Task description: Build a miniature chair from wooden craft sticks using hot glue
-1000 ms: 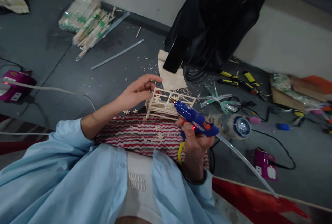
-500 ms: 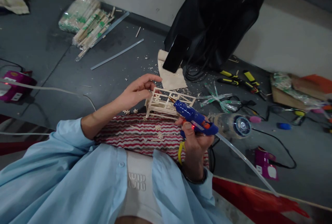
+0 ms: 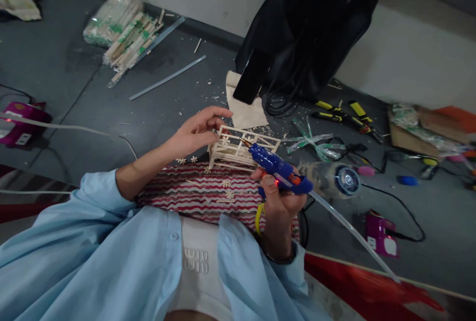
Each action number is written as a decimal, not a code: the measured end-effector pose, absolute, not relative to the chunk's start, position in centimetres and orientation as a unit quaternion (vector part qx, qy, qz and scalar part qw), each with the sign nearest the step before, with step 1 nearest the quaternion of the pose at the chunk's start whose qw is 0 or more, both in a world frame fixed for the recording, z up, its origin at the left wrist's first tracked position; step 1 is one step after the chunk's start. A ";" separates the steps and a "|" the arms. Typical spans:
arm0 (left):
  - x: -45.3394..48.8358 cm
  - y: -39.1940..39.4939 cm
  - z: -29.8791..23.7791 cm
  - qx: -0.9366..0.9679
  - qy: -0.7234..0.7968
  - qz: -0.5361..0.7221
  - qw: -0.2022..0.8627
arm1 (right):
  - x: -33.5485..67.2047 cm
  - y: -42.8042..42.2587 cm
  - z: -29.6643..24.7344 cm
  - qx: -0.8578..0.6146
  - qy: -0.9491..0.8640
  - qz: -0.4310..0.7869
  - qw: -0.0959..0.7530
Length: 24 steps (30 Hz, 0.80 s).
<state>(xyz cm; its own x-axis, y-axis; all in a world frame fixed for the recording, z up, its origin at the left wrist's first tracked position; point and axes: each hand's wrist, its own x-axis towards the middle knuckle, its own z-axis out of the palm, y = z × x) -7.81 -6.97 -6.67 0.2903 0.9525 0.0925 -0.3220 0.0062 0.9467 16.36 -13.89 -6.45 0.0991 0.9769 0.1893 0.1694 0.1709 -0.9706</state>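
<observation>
Hardly anything has moved since a second ago. My right grip (image 3: 280, 196) is wrapped around a blue glue gun (image 3: 271, 161), its tip over a small wooden frame (image 3: 232, 154) between my hands, at the far edge of a striped cloth (image 3: 171, 194). My left grip (image 3: 195, 130) curves by the frame's left end; whether it pinches the wood, I cannot tell. Small flower shapes (image 3: 229, 194) lie on the cloth.

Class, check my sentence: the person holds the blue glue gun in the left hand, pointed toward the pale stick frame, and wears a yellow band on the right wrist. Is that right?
Not quite: the head view shows the blue glue gun in the right hand, pointed toward the pale stick frame, with the yellow band on the right wrist.
</observation>
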 end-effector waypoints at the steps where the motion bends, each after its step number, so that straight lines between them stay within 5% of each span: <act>1: -7.8 -7.0 -6.7 0.494 0.317 0.504 0.633 | 16.3 -13.9 -6.4 -0.517 -0.554 0.380 0.531; 24: -7.9 -6.7 -7.1 0.459 0.278 0.530 0.656 | 16.2 -13.8 -6.0 -0.540 -0.540 0.373 0.527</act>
<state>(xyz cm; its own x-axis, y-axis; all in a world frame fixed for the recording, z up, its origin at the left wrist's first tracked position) -7.91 -6.66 -7.10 0.2831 0.9514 0.1214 -0.4407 0.0166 0.8975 16.18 -13.81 -6.04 0.1384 0.9763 0.1666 0.1902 0.1388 -0.9719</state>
